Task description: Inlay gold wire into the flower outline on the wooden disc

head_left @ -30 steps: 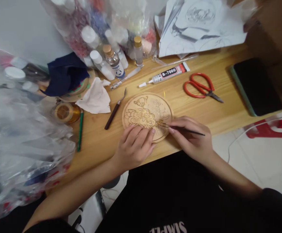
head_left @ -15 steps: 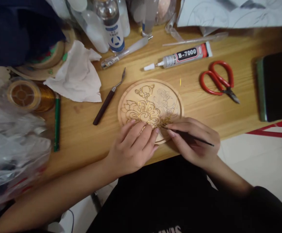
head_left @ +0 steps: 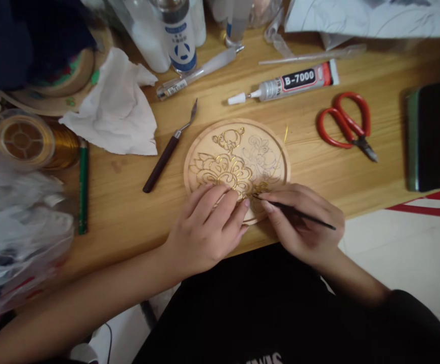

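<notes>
A round wooden board (head_left: 238, 123) lies at the table's front edge, with a flower drawing on its face. Gold wire follows many of the lines; the upper right flower (head_left: 260, 151) shows as thin drawn lines. My left hand (head_left: 207, 227) rests on the board's lower left, fingers laid over it and slightly apart, hiding part of the pattern. In my right hand (head_left: 307, 222) are slim black tweezers (head_left: 299, 212), pinched between thumb and fingers. Their tips touch or hover just over the pattern at the lower right; which, I cannot tell.
Beyond the board lie a B-7000 glue tube (head_left: 299, 81), red-handled cutters (head_left: 347, 121), a palette knife (head_left: 169, 151) and a gold wire piece (head_left: 286, 134). Left are crumpled tissue (head_left: 117, 111), a wire spool (head_left: 30, 139) and a green pencil (head_left: 83, 187). A dark phone-like object (head_left: 434, 136) lies right.
The view has shifted slightly, so the table things sit a little differently in the picture. Both hands stay at nearly the same place on the board, with the tweezers at the same area.
</notes>
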The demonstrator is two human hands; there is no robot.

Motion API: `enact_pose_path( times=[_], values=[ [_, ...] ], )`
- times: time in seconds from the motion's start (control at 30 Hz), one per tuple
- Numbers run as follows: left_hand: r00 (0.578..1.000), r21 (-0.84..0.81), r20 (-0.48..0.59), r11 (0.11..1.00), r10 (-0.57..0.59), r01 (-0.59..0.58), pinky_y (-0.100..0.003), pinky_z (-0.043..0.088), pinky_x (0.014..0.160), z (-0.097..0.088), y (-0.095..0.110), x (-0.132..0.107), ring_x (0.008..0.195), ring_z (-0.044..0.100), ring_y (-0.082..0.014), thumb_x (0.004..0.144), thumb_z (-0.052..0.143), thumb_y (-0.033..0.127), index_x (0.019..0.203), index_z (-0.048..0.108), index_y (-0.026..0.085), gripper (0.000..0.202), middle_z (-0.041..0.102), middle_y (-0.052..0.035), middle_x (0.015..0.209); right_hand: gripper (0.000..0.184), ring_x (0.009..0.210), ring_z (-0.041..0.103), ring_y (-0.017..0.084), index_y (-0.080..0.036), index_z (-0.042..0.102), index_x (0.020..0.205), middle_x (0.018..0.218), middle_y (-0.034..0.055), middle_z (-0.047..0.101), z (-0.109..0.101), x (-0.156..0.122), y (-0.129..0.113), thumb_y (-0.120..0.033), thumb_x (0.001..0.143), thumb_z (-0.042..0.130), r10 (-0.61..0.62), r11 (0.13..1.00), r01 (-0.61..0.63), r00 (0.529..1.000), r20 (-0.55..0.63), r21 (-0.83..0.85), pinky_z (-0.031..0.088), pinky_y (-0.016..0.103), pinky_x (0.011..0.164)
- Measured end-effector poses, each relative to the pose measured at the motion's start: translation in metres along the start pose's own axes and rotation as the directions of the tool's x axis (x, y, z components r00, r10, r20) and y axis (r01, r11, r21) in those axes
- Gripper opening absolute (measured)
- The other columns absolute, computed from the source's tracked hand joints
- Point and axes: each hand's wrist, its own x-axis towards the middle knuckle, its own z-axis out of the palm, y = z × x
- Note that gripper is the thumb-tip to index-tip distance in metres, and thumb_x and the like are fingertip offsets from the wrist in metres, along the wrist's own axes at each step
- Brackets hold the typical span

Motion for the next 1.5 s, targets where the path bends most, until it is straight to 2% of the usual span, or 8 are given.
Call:
enact_pose_path(
  times=[0.33,0.6,0.9,1.0,1.13,1.23,1.37,1.5],
  values=[
    [0.999,-0.063,0.032,0.998,-0.026,0.028,-0.047,0.054,0.095,-0.001,-0.003,0.000,0.111,0.058,-0.0308,0.087,0.066,0.028,0.108,0.069,0.011,0.027,0.063,-0.0144,0.111,0.016,0.078,0.071,0.017,-0.020,0.066,0.094,0.081,0.0043,0.073,0.005,0.000,-0.012,-0.008,0.083,0.066,0.028,0.993,-0.034,0.998,-0.057,-0.111,0.059,0.029,0.071],
    [1.000,-0.049,0.011,0.999,-0.011,0.012,-0.047,0.055,0.093,-0.001,-0.003,0.000,0.110,0.059,-0.0309,0.087,0.066,0.027,0.106,0.070,0.010,0.025,0.064,-0.0145,0.110,0.019,0.082,0.072,0.018,-0.020,0.065,0.097,0.086,0.0057,0.074,0.006,-0.003,-0.015,-0.008,0.082,0.068,0.000,0.983,-0.002,1.000,-0.014,-0.186,0.060,0.029,0.070],
    [0.999,-0.001,-0.035,0.999,0.036,-0.036,-0.048,0.056,0.092,0.003,-0.004,-0.003,0.109,0.058,-0.0295,0.087,0.066,0.027,0.108,0.068,0.011,0.027,0.063,-0.0138,0.107,0.024,0.080,0.072,0.017,-0.019,0.068,0.099,0.087,0.0055,0.074,0.000,-0.009,-0.002,-0.004,0.080,0.067,0.014,0.998,-0.020,0.994,-0.109,-0.056,0.060,0.028,0.070],
    [1.000,-0.034,-0.016,0.999,0.016,-0.017,-0.049,0.056,0.092,0.003,-0.005,-0.003,0.112,0.056,-0.0299,0.088,0.065,0.025,0.110,0.068,0.012,0.026,0.061,-0.0138,0.110,0.024,0.080,0.071,0.017,-0.020,0.068,0.100,0.087,0.0044,0.074,-0.003,-0.009,0.001,-0.006,0.081,0.067,0.023,0.999,-0.025,0.997,-0.077,-0.021,0.059,0.029,0.069],
    [0.998,-0.185,0.016,0.981,-0.060,0.062,-0.053,0.052,0.097,0.002,-0.007,-0.001,0.116,0.053,-0.0323,0.087,0.065,0.025,0.110,0.067,0.012,0.027,0.057,-0.0151,0.115,0.024,0.085,0.071,0.017,-0.021,0.067,0.102,0.094,0.0051,0.074,-0.004,-0.008,0.002,-0.008,0.082,0.065,0.024,1.000,-0.024,0.999,-0.031,0.011,0.059,0.030,0.072],
    [0.997,-0.249,0.009,0.965,-0.077,0.077,-0.055,0.048,0.101,0.001,-0.009,0.000,0.117,0.052,-0.0323,0.086,0.066,0.024,0.111,0.067,0.012,0.028,0.055,-0.0157,0.116,0.022,0.084,0.071,0.016,-0.019,0.067,0.102,0.092,0.0051,0.074,-0.003,-0.006,0.002,-0.007,0.083,0.065,0.009,1.000,-0.009,1.000,-0.019,0.021,0.059,0.029,0.073],
    [0.997,-0.252,0.012,0.964,-0.082,0.083,-0.055,0.048,0.101,0.001,-0.009,-0.001,0.119,0.050,-0.0328,0.085,0.066,0.023,0.114,0.066,0.011,0.031,0.055,-0.0164,0.117,0.021,0.085,0.071,0.016,-0.019,0.067,0.102,0.094,0.0056,0.074,-0.002,-0.004,0.002,-0.009,0.084,0.065,-0.030,0.999,0.030,1.000,-0.007,0.012,0.059,0.030,0.073],
    [0.998,-0.199,0.011,0.978,-0.059,0.060,-0.055,0.049,0.100,0.002,-0.008,-0.003,0.120,0.050,-0.0337,0.086,0.065,0.028,0.116,0.066,0.013,0.034,0.056,-0.0166,0.121,0.018,0.083,0.072,0.015,-0.019,0.067,0.101,0.091,0.0049,0.074,-0.002,-0.002,0.002,-0.011,0.085,0.066,-0.039,0.999,0.039,0.999,0.018,-0.006,0.059,0.030,0.073]
  ],
)
